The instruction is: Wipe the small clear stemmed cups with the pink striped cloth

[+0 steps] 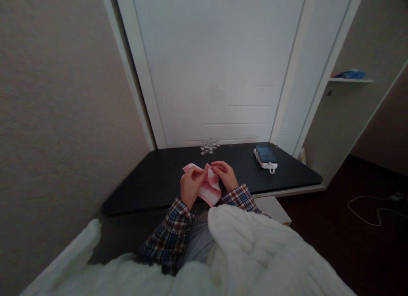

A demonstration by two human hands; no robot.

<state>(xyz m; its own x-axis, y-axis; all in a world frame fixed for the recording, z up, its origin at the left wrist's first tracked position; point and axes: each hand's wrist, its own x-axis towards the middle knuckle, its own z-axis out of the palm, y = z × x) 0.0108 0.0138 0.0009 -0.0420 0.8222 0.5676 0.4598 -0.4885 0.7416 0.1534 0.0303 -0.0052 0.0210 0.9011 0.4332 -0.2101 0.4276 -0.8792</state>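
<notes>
A pink and white cloth (210,192) hangs between my two hands, above the front part of the black table. My left hand (190,186) pinches its upper edge, thumb and fingers together. On the other side, my right hand (225,175) grips the cloth near its top with bent fingers. The fingertips of both hands are close together at the cloth's top. Whether something small is inside the cloth cannot be made out. Behind the hands, several small clear glasses (209,146) stand in a cluster at the table's back edge.
On the black table (137,181), a dark-screened device (266,154) lies on a white object with a loop at the right. A white panelled door rises behind. White fluffy fabric (255,249) covers the lap. A white box (272,207) sits below the table's front edge.
</notes>
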